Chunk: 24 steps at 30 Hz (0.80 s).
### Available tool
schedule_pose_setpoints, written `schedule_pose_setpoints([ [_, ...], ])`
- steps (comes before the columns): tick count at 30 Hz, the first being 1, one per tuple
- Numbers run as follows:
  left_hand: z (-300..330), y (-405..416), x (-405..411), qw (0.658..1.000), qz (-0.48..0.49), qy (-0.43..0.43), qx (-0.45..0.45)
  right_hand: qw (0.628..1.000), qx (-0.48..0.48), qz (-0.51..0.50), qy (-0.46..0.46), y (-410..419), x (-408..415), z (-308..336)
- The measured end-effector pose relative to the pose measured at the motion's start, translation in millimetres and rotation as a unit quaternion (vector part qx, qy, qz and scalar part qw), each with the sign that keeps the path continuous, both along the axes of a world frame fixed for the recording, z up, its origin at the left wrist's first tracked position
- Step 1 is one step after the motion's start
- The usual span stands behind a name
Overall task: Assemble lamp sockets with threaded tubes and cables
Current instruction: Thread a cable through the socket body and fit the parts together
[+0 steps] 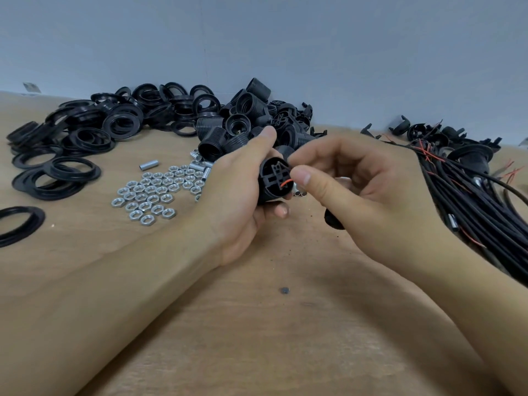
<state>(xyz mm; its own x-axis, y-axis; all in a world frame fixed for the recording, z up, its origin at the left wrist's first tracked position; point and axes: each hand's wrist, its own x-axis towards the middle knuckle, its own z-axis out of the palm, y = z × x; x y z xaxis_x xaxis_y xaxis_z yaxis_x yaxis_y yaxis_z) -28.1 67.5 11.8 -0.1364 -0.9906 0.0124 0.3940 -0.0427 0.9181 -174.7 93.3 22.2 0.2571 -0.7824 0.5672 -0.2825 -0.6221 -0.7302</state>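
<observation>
The left hand (240, 192) is gripping a black socket (273, 181), open end facing up — so its slots are showing. The right hand (351, 178) is pinching a thin red wire (286, 182) — probably poking it in.

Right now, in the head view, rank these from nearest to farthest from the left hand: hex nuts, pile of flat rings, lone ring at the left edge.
From the left hand:
1. Hex nuts, just left of it.
2. Pile of flat rings, farther left and back.
3. Lone ring, at the far left edge.

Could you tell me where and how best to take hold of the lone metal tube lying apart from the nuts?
Pinch the tube across its middle from above: it lies flat on the table, its round sides exposed, with bare wood around it.
</observation>
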Motion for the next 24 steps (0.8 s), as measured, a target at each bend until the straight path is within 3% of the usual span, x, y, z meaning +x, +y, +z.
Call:
schedule_pose_setpoints([
  [11, -8.7, -3.1, -2.0, 0.989, 0.087, -0.04, -0.115, 0.998, 0.034, -0.048, 0.025, -0.1, 2.0, -1.3],
  [24, -10.7, -4.1, -1.0, 0.986, 0.084, -0.047, -0.133, 0.998, 0.038, -0.041, 0.028, 2.5, 3.4, 0.2],
])
